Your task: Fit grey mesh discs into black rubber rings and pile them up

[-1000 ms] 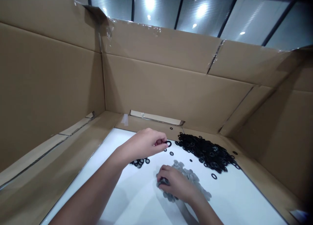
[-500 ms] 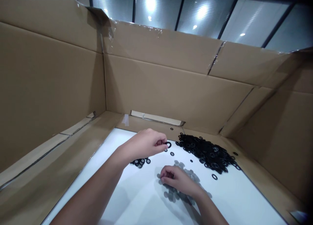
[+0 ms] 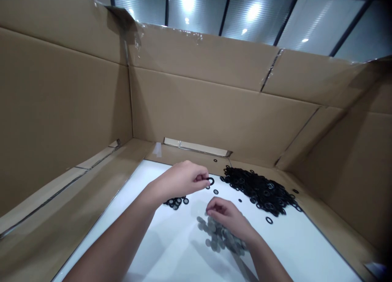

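My left hand [image 3: 191, 178] pinches a black ring [image 3: 211, 181] between thumb and fingers, over the far part of the white board. My right hand [image 3: 225, 214] is closed in a pinch, nearer to me and lower, above the far edge of a spread of grey translucent discs [image 3: 214, 237]. What its fingertips hold, if anything, is too small to make out. Below my left wrist lies a small cluster of black rings with pale centres [image 3: 175, 203], partly hidden by the arm. One more filled ring [image 3: 216, 192] lies near the held ring.
A large heap of black rings [image 3: 260, 190] covers the board's far right. A loose ring [image 3: 269, 220] lies before it, and another [image 3: 215, 160] on the cardboard behind. Tall cardboard walls [image 3: 196, 98] enclose the white board [image 3: 159, 241] at the left, back and right.
My right hand has moved up and slightly right, away from the left edge of the grey discs. The left hand with the black ring has stayed in place.
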`<state>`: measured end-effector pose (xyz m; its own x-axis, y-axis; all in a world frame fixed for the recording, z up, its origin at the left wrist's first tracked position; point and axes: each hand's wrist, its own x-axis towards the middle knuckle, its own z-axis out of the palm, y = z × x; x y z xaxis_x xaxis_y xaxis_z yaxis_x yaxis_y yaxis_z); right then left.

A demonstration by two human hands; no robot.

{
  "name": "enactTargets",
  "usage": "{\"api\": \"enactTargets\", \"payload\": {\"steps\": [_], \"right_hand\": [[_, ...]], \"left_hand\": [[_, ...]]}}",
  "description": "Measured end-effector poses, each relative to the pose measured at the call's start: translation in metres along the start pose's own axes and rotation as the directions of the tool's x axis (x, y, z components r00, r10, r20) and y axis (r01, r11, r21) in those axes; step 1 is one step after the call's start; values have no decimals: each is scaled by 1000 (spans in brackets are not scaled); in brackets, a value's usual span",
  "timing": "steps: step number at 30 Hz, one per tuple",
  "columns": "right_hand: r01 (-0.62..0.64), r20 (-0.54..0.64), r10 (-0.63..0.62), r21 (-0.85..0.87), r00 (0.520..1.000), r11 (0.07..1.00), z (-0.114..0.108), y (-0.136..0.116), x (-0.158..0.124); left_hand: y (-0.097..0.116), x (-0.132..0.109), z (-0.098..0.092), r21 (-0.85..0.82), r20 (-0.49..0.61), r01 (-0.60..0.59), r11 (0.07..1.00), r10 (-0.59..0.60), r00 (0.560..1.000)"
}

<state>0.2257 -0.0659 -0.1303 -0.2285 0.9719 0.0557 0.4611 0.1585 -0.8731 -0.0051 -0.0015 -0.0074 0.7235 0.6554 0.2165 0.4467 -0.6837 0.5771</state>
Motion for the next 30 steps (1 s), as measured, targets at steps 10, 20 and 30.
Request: {"api": "enactTargets", "payload": {"steps": [10, 20, 30], "right_hand": [[309, -496, -169, 214, 852, 927, -42, -103, 18], [380, -592, -247, 110, 767, 918, -20, -146, 28], [486, -622, -319, 115, 715, 866, -17, -147, 27]], "left_hand": [[1, 8, 2, -471, -276, -73, 879, -68, 959], [11, 2, -2, -666, -391, -292, 686, 12, 920], [14, 2, 1, -698, -415, -354, 622, 51, 908]]}}
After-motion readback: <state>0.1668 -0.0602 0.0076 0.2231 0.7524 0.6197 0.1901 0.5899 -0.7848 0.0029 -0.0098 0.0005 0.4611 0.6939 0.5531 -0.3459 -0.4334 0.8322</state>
